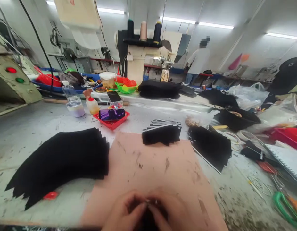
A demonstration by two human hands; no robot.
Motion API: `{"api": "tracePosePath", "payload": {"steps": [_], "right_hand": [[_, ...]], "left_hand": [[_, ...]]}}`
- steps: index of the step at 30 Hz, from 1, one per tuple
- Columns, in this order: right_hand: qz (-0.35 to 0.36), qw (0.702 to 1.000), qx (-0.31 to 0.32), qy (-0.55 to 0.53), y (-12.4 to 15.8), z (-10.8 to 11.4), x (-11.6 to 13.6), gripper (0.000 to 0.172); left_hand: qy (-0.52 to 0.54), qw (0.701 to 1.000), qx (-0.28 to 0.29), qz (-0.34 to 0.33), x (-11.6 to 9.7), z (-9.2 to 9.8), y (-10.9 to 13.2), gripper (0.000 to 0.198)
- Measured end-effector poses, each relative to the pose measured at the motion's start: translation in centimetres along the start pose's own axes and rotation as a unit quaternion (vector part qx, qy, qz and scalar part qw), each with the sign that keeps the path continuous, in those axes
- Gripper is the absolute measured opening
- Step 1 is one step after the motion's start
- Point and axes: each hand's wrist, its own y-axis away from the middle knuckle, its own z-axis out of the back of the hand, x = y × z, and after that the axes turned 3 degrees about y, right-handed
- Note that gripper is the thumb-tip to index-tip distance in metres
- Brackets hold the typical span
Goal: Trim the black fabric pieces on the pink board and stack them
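Note:
At the bottom middle, my left hand [127,210] and my right hand [173,208] meet, thumbs and fingertips pinched close together. Between them is a black piece of material [149,221], blurred and mostly covered by the fingers. Both hands are over a pinkish-tan sheet [148,170] on the table. A small stack of black pieces with pale edge strips [161,133] lies at the sheet's far edge. To the left, a large fanned stack of curved black pieces [66,157] overlaps the sheet; another black stack [210,146] lies to the right.
A red basket [112,124] holding a phone [111,114] stands beyond the sheet, near a glue-like bottle [92,106] and a clear jar [75,109]. Green-handled scissors [285,208] and a notebook [286,160] lie right. A sewing machine [136,62] and a person [198,61] are behind.

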Motion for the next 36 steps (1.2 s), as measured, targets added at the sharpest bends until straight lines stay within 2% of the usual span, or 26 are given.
{"api": "tracePosePath", "payload": {"steps": [3,8,11,14,16,18,20,22,24,27,31,33,34,35,36], "right_hand": [[-0.004,0.999,0.002,-0.041,-0.9,0.3,0.6,0.013],[-0.009,1.000,-0.025,0.003,-1.3,0.1,0.6,0.009],[0.021,0.999,-0.031,0.034,-1.5,0.1,0.5,0.012],[0.074,0.992,-0.047,0.094,-1.8,-0.1,0.6,0.015],[0.112,0.978,-0.071,0.160,-1.8,-0.4,0.8,0.018],[0.143,0.961,-0.091,0.218,-1.8,-0.7,0.8,0.022],[0.146,0.960,-0.094,0.218,-1.7,-0.8,0.6,0.023],[0.105,0.980,-0.077,0.150,-1.7,-0.6,0.2,0.019],[0.032,0.997,-0.043,0.057,-1.7,-0.2,-0.1,0.017],[-0.052,0.998,-0.002,-0.035,-1.9,0.4,-0.3,0.014],[-0.099,0.990,0.000,-0.098,-1.8,0.4,-0.5,0.010],[-0.165,0.970,-0.021,-0.177,-1.6,0.0,-0.9,0.011],[-0.211,0.949,-0.041,-0.231,-1.4,-0.2,-1.2,0.013],[-0.255,0.921,-0.066,-0.287,-1.3,-0.4,-1.5,0.016],[-0.289,0.892,-0.089,-0.335,-1.3,-0.5,-1.8,0.021]], "left_hand": [[0.022,0.999,-0.009,0.022,-1.0,-0.2,0.1,0.055],[0.004,1.000,-0.007,0.018,-1.2,-0.1,0.2,0.043],[-0.089,0.995,-0.027,-0.029,-0.8,0.0,0.0,0.028],[-0.226,0.968,-0.050,-0.098,-0.3,0.2,-0.2,0.018],[-0.284,0.951,-0.050,-0.114,-0.2,0.3,-0.4,0.019],[-0.296,0.947,-0.044,-0.116,-0.3,0.3,-0.6,0.021],[-0.271,0.955,-0.039,-0.111,-0.5,0.2,-0.7,0.022],[-0.228,0.968,-0.035,-0.096,-0.7,0.1,-0.8,0.022],[-0.188,0.979,-0.031,-0.067,-0.7,0.1,-0.8,0.023],[-0.141,0.990,-0.022,-0.012,-0.6,-0.1,-0.8,0.028],[-0.110,0.993,-0.009,0.031,-0.6,-0.2,-1.0,0.036],[-0.146,0.989,-0.012,0.010,-0.6,0.1,-1.1,0.036],[-0.192,0.981,-0.025,-0.024,-0.6,0.3,-1.1,0.034],[-0.256,0.963,-0.047,-0.075,-0.6,0.5,-1.2,0.030],[-0.331,0.930,-0.073,-0.144,-0.6,0.7,-1.2,0.025]]}}
